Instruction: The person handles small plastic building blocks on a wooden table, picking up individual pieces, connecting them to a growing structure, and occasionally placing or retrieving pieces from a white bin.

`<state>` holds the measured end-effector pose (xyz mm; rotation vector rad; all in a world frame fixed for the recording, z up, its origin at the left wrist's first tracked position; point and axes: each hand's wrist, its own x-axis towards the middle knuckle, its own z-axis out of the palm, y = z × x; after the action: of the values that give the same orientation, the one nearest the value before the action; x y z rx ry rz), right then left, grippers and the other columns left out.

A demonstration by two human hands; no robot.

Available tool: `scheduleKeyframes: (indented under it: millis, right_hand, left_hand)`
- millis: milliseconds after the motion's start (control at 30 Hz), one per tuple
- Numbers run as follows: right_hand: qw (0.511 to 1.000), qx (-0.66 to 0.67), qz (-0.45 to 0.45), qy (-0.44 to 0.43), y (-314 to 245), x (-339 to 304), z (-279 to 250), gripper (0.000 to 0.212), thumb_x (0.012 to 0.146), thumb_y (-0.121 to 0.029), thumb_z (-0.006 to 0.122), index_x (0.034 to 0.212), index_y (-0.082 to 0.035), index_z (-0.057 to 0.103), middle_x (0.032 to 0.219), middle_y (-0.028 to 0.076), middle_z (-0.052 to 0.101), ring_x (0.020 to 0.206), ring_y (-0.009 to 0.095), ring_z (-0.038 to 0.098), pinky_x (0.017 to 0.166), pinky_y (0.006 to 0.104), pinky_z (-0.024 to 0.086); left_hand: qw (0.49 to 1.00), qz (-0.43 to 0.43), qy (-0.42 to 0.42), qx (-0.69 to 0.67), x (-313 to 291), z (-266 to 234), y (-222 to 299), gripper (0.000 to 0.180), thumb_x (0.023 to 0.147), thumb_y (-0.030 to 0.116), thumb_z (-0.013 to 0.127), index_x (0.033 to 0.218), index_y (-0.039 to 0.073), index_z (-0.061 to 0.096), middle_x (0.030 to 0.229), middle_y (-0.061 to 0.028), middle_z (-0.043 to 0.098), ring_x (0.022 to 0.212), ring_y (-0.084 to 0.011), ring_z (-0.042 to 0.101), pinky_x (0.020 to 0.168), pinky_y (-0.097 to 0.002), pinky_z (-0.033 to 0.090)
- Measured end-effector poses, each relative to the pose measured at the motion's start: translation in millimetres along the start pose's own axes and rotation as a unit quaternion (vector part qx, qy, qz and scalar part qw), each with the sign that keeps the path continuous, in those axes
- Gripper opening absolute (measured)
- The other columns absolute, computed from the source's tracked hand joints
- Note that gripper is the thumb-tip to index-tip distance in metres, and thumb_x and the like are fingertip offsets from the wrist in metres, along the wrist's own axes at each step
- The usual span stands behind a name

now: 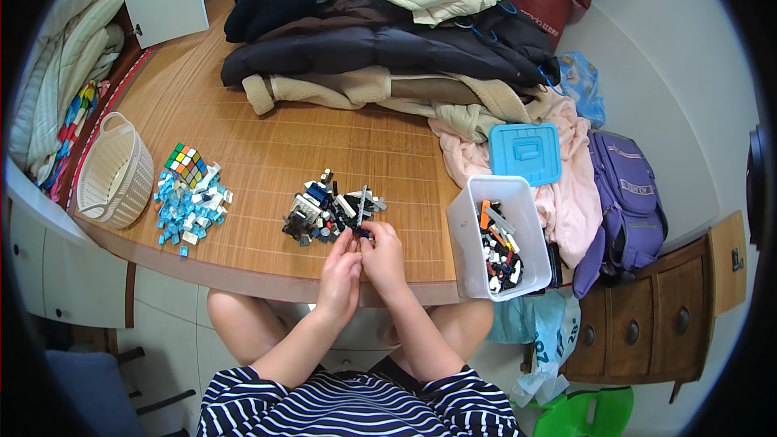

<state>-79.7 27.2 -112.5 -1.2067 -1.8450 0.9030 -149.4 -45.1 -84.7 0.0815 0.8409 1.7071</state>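
My left hand and my right hand meet at the near side of a pile of black, white and grey building bricks. Both are closed, fingertips drawn together around something small and dark that the fingers mostly hide. A long grey piece stands up from the pile just beyond my right hand. To the left lies a heap of blue and white bricks, with a colourful puzzle cube at its far side. At the right, a clear plastic bin holds black, white, grey and orange bricks.
A cream woven basket stands at the left edge of the mat-covered surface. Folded coats are heaped along the back. A blue lid rests on pink cloth behind the bin, beside a purple backpack.
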Motion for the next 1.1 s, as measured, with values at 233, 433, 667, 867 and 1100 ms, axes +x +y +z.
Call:
scheduleKeyframes:
  millis: [233,433,667,867,1100]
  right_hand:
    - [0.998,0.026,0.045,-0.033,-3.1,1.8,-6.1,0.019,0.081,0.001,0.059,0.099,0.004,0.065,0.101,0.018,0.062,0.091,0.029,0.063,0.08,0.0341,0.051]
    - [0.999,0.032,0.023,-0.025,-0.3,-1.8,-5.2,0.021,0.082,0.0,0.058,0.101,0.004,0.065,0.102,0.018,0.062,0.094,0.029,0.063,0.082,0.0333,0.05]
    - [0.996,0.073,0.043,-0.013,-9.1,-9.0,-5.8,0.023,0.083,0.0,0.056,0.105,0.003,0.064,0.107,0.017,0.063,0.098,0.028,0.062,0.087,0.0326,0.049]
    - [0.993,0.101,0.057,-0.035,-13.3,-16.6,-4.2,0.024,0.084,0.0,0.056,0.107,0.002,0.065,0.109,0.016,0.064,0.099,0.026,0.063,0.086,0.0318,0.049]
    - [0.974,0.204,0.089,-0.045,-23.1,-23.7,1.1,0.024,0.086,0.0,0.052,0.107,0.004,0.063,0.108,0.015,0.063,0.099,0.023,0.062,0.086,0.0308,0.049]
  left_hand:
    - [1.0,0.001,0.022,0.016,5.6,-0.4,-1.0,0.056,0.088,0.0,0.045,0.141,-0.006,0.029,0.143,-0.0139,0.035,0.129,-0.0215,0.039,0.105,-0.0318,0.035]
    - [1.0,0.003,0.031,0.001,7.2,1.3,-2.3,0.056,0.088,0.0,0.045,0.141,-0.007,0.029,0.143,-0.0156,0.035,0.132,-0.0236,0.036,0.109,-0.0335,0.032]
    - [0.998,0.034,0.051,-0.004,9.2,-0.7,-14.0,0.055,0.088,0.0,0.045,0.141,-0.005,0.03,0.14,-0.0157,0.039,0.126,-0.0214,0.043,0.104,-0.0301,0.037]
    - [0.999,0.03,0.018,-0.019,3.6,-3.7,-11.9,0.061,0.086,-0.005,0.041,0.143,-0.01,0.02,0.148,-0.0226,0.026,0.14,-0.0268,0.025,0.114,-0.0339,0.024]
    - [0.999,0.046,0.016,-0.011,-11.2,-2.2,-3.5,0.06,0.087,-0.003,0.039,0.144,-0.011,0.019,0.149,-0.022,0.026,0.14,-0.0255,0.025,0.114,-0.0332,0.024]
